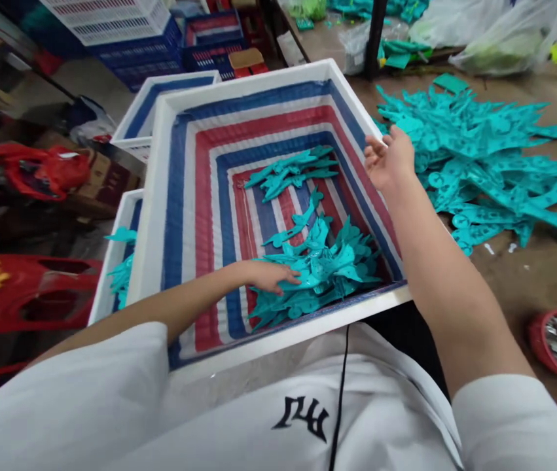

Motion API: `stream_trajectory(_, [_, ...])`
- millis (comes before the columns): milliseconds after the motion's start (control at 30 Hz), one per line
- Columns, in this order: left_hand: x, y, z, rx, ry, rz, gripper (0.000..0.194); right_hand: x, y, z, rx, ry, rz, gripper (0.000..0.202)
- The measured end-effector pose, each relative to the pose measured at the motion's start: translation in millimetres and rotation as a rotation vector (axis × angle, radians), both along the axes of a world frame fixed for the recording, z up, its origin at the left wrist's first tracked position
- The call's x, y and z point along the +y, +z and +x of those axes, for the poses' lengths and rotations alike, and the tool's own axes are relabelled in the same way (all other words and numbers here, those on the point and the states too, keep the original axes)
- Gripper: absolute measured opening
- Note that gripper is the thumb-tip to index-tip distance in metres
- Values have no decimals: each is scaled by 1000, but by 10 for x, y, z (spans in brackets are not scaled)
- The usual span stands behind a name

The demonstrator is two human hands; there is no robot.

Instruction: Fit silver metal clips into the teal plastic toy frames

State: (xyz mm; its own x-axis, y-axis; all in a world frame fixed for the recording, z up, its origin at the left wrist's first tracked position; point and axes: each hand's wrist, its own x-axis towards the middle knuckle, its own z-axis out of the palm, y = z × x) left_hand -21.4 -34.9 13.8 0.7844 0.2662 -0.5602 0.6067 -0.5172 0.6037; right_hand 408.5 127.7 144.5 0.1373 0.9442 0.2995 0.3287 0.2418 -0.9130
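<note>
In front of me is a white plastic crate (148,216) lined with red, white and blue striped sheeting. Flat teal plastic pieces (327,261) lie heaped at its near right, with a smaller bunch (292,171) farther back. My left hand (274,276) reaches into the crate, its fingers stretched out over the near heap and touching it. At the crate's right rim is my right hand (390,158), palm turned inward and fingers loosely curled, with nothing visible in it. Whether it touches the rim is unclear.
A large pile of teal pieces (494,157) spreads over the floor on the right. Near it stands a red bucket (538,340) of small metal parts. More lined crates (128,134) stand at the left and back. Red plastic stools (62,275) are at far left.
</note>
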Motion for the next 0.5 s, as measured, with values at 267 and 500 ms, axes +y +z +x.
stream_trajectory(267, [2004, -250, 334, 43, 417, 138, 52, -839, 523, -813, -570, 286, -79, 33])
stream_trajectory(500, [2906, -1033, 122, -13, 1164, 345, 60, -1237, 829, -922, -1110, 685, -575, 55])
